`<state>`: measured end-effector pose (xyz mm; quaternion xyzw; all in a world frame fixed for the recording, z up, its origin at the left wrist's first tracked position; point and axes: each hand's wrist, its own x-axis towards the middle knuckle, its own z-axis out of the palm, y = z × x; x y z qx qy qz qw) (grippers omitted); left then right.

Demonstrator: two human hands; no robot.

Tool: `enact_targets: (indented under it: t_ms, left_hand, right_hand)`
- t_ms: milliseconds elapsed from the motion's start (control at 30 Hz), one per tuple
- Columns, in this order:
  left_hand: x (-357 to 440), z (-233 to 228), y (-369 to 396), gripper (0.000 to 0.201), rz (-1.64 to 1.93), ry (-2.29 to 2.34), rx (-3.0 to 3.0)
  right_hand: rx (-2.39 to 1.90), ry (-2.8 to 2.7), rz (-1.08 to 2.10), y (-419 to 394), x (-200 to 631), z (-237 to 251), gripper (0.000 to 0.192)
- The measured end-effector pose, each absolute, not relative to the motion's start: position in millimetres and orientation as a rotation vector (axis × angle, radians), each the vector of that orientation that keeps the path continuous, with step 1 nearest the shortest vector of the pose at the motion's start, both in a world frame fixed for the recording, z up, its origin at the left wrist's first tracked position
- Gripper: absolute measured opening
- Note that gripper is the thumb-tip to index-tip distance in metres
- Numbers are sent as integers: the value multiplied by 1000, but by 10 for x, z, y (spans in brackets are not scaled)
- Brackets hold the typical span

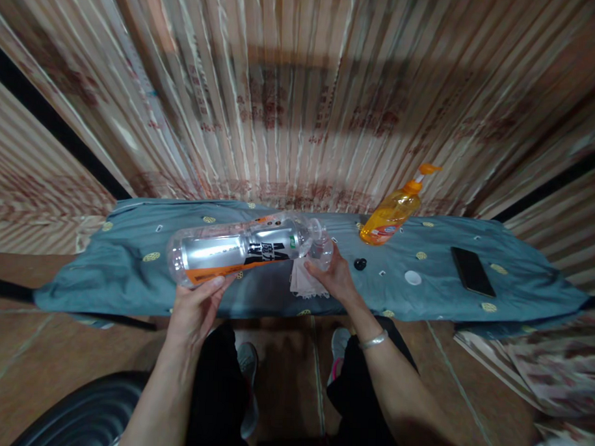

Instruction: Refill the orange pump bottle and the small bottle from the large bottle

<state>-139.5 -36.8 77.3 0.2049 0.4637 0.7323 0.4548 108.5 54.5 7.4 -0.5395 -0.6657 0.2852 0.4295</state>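
A large clear plastic bottle (228,250) with a silver, black and orange label lies nearly level above the table. My left hand (197,304) is closed around its underside near the base. My right hand (337,273) grips a small clear plastic container (320,250) at the large bottle's mouth. The two openings are close together; whether they touch I cannot tell. Below my right hand is a pale folded cloth (305,285) on the table. To the right lie a small black cap-like piece (360,264) and a white disc (413,278).
A blue-green patterned cloth (130,269) covers the narrow table. An orange pump bottle (390,213) stands at the back right, and a dark phone (473,271) lies farther right. Striped curtains (291,119) hang behind. A black ribbed round object (90,411) is at lower left.
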Motion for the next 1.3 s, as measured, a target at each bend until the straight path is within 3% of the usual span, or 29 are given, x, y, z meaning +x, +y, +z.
enact_targets:
  t_ms: [367,767,1300]
  left_hand:
    - [-1359,784,-389,63,1814,1132,500]
    - [-1326,767,-442,53,1826,1137,524]
    - [-1308,700,-571,61,1840,1114,623]
  right_hand:
    - [-1378,-1654,689,563,1105,0,68]
    - [-1382,-1641,700,558,1107,18,69]
    - [-1335,-1634,674,553,1112,6,68]
